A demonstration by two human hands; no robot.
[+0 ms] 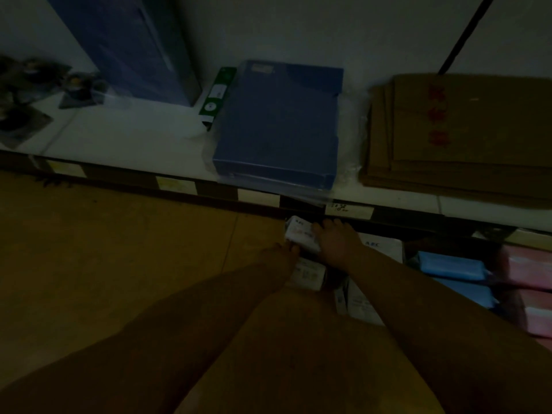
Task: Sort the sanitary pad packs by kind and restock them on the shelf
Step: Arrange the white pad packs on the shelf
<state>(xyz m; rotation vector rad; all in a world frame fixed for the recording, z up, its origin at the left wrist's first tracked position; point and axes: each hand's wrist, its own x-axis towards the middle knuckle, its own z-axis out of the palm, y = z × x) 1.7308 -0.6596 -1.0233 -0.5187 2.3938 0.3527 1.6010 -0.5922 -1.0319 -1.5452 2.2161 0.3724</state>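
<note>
The scene is dim. A white sanitary pad pack (299, 233) is held between both hands just under the front edge of the upper shelf (179, 186). My left hand (282, 256) grips its near left corner. My right hand (336, 242) grips its right side, fingers curled over the top. Another white pack (307, 273) lies right below it. More white packs (380, 246) stand to the right on the lower shelf, followed by blue packs (452, 267) and pink packs (528, 273). My right forearm hides part of the white packs.
On the upper shelf lie a blue box in plastic wrap (277, 127), a green box (218, 97), a tall blue box (131, 46), brown envelopes (466, 135) and dark packets (27, 97) at the left. Price labels (258, 197) line the shelf edge. Tan floor (119, 249) spreads to the left.
</note>
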